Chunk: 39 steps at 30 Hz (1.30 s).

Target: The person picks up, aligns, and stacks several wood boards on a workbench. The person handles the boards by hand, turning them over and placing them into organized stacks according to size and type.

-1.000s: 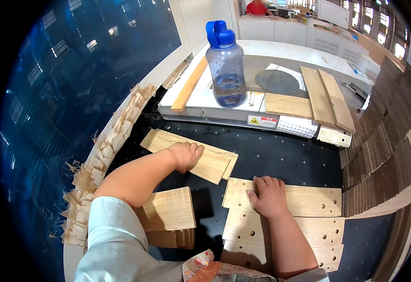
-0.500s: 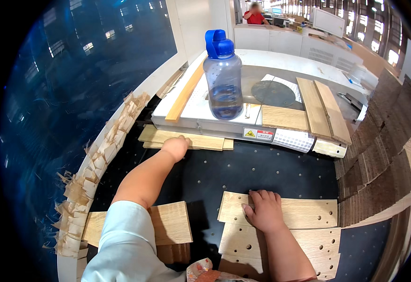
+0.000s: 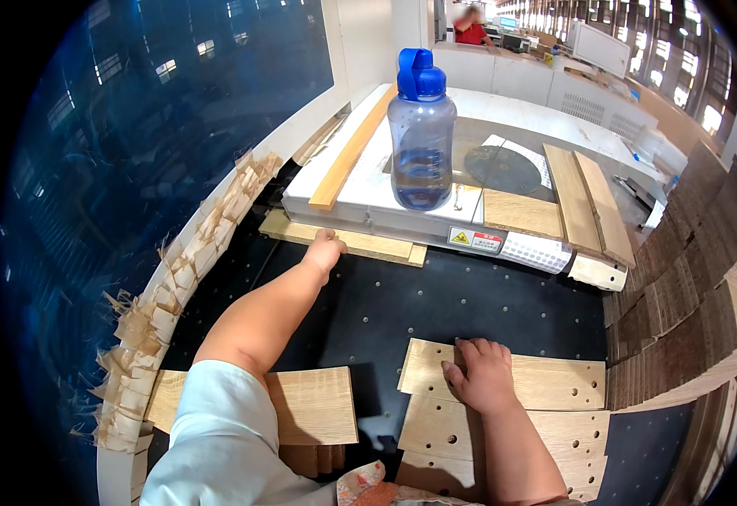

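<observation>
My left hand [image 3: 324, 255] reaches to the far left, its fingers closed on a narrow wooden strip [image 3: 377, 245]. That strip lies with another light strip [image 3: 419, 255] along the front of a white machine table. Some of the left fingers are hidden behind the hand. My right hand [image 3: 484, 375] rests on a light wooden board with drilled holes [image 3: 554, 381], fingers extended at its far edge and thumb apart. Closer to me lie more drilled boards [image 3: 562, 430], partly covered by my right forearm. Under my left arm is a plain wooden board [image 3: 313, 406].
A blue-capped water bottle [image 3: 421, 156] stands on the white machine table [image 3: 343, 218], among loose wooden pieces [image 3: 522, 212]. Tall stacks of boards [image 3: 680, 320] rise at the right. Torn tape [image 3: 208, 228] lines the left edge. Far off sits a person in red [image 3: 472, 32].
The view has shifted slightly. My left hand stays at the strips, whose long edges now line up more closely. My right hand remains on the drilled board.
</observation>
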Each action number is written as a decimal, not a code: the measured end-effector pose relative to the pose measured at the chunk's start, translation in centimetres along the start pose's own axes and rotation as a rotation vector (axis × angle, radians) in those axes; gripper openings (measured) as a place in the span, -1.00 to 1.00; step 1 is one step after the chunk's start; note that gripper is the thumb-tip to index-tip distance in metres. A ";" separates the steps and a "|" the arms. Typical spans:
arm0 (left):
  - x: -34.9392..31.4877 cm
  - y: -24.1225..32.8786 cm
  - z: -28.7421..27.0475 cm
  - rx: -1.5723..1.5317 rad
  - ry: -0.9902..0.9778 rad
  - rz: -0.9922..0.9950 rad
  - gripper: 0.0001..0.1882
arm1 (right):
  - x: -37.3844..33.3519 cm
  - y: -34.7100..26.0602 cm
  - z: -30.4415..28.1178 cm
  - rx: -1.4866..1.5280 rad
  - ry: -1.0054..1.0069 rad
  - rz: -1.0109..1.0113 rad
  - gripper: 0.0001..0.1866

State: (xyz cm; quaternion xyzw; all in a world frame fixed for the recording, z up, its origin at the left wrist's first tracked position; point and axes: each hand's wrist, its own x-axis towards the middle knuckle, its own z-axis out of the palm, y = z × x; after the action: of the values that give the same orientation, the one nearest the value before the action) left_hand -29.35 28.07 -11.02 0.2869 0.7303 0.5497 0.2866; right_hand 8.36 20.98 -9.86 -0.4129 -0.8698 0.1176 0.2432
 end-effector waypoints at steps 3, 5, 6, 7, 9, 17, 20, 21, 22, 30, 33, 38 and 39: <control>0.3 0.8 -0.8 0.285 0.016 -0.120 -0.53 | -0.1 0.0 -0.2 0.013 -0.007 0.030 -0.55; 0.1 1.1 -0.5 0.221 0.035 -0.179 -0.65 | -0.1 0.1 0.0 0.011 0.001 0.014 -0.55; -0.1 1.2 -0.1 0.136 0.043 -0.198 -0.67 | -0.1 0.1 -0.2 0.003 0.010 0.011 -0.55; -0.7 1.5 0.2 0.055 0.053 -0.219 -0.69 | -0.1 0.1 -0.2 0.000 0.017 0.007 -0.55; -1.1 1.5 1.1 -0.033 0.078 -0.173 -0.66 | 0.0 0.1 -0.2 0.000 0.013 0.010 -0.55; 0.6 2.6 -0.5 -0.431 0.159 -0.253 -0.74 | -0.1 0.1 -0.3 -0.025 0.037 -0.028 -0.56; 1.3 2.1 -1.1 -0.310 0.132 -0.272 -0.72 | 0.0 0.0 -0.3 -0.033 0.024 -0.023 -0.56; 1.1 2.1 -1.1 -0.235 0.147 -0.275 -0.71 | 0.0 0.0 -0.2 -0.033 0.015 -0.017 -0.56; 1.0 2.4 -0.8 -0.168 0.158 -0.272 -0.70 | 0.1 0.1 -0.4 -0.039 0.012 -0.012 -0.56; 0.0 2.0 -0.7 0.121 0.070 -0.323 -0.68 | 0.1 -0.1 -0.3 -0.033 -0.032 0.018 -0.56; 0.8 0.5 -1.0 -0.022 0.073 -0.291 -0.58 | 0.1 -0.3 -0.3 -0.040 -0.056 0.026 -0.56; -0.5 2.2 -0.3 -0.274 0.053 -0.306 -0.45 | 0.1 -0.1 0.0 -0.052 -0.023 0.036 -0.56; -0.3 2.1 -0.3 -0.323 0.076 -0.311 -0.48 | 0.2 -0.2 -0.1 -0.047 -0.017 0.032 -0.56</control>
State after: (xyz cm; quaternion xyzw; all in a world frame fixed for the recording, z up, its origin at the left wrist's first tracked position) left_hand -29.15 28.14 -8.93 0.1004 0.6786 0.6189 0.3826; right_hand 8.16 20.95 -9.62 -0.4314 -0.8676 0.1047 0.2239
